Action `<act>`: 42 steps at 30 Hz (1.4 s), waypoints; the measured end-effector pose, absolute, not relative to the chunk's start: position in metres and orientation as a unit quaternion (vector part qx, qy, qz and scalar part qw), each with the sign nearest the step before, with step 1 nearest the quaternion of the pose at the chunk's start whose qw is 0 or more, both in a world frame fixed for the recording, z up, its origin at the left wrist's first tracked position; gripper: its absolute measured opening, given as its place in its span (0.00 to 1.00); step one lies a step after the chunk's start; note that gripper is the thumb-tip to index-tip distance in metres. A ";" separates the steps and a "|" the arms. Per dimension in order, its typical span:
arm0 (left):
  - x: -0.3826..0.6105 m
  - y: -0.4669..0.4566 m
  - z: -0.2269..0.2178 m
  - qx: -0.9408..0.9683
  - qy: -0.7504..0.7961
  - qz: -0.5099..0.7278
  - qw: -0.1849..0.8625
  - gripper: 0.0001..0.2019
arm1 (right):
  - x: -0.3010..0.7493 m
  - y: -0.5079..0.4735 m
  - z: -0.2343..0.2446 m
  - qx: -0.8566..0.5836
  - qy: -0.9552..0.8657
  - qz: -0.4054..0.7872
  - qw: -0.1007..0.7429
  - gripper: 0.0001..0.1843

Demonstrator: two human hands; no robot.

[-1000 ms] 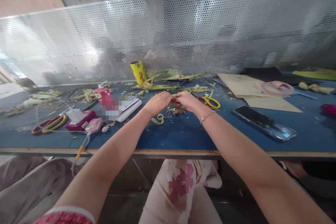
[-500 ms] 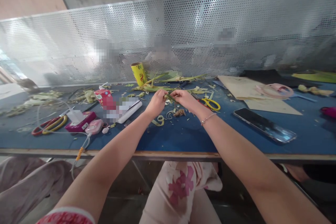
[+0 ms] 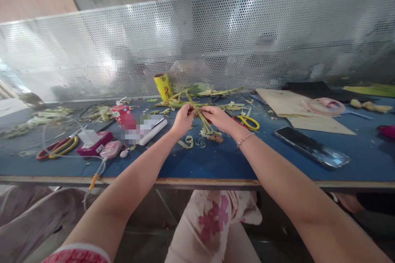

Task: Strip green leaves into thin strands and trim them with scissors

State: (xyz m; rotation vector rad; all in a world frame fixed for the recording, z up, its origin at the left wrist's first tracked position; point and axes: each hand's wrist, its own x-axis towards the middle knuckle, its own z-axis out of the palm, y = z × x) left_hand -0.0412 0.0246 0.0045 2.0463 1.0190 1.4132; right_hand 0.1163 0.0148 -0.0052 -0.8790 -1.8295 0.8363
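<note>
Both my hands meet over the middle of the blue table. My left hand and my right hand each pinch a long green leaf strip. The strip runs on a slant from the upper left down to a small brown woven piece resting on the table. Curled leaf trimmings lie just below my hands. A bracelet shows on my right wrist.
Yellow scissors lie right of my hands, a phone farther right. A pile of green leaves and a yellow roll sit behind. At left are red-yellow scissors, pink gadgets and a red carton. A perforated metal screen backs the table.
My hands rose slightly and drew the green strip out; it now stands on a slant between them, with the brown woven piece shifted right on the table.
</note>
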 end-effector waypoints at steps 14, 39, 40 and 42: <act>-0.042 0.030 -0.001 0.795 0.308 0.500 0.154 0.09 | 0.107 0.003 0.001 -0.375 -0.737 0.148 0.543 0.18; -0.045 0.024 0.009 0.757 0.258 0.503 0.327 0.06 | 0.121 0.009 -0.003 -0.301 -0.658 0.480 0.495 0.11; -0.045 0.024 0.009 0.762 0.259 0.503 0.316 0.05 | 0.121 0.010 -0.003 -0.303 -0.656 0.470 0.507 0.12; -0.046 0.024 0.011 0.764 0.265 0.506 0.300 0.04 | 0.120 0.010 -0.001 -0.304 -0.647 0.458 0.529 0.13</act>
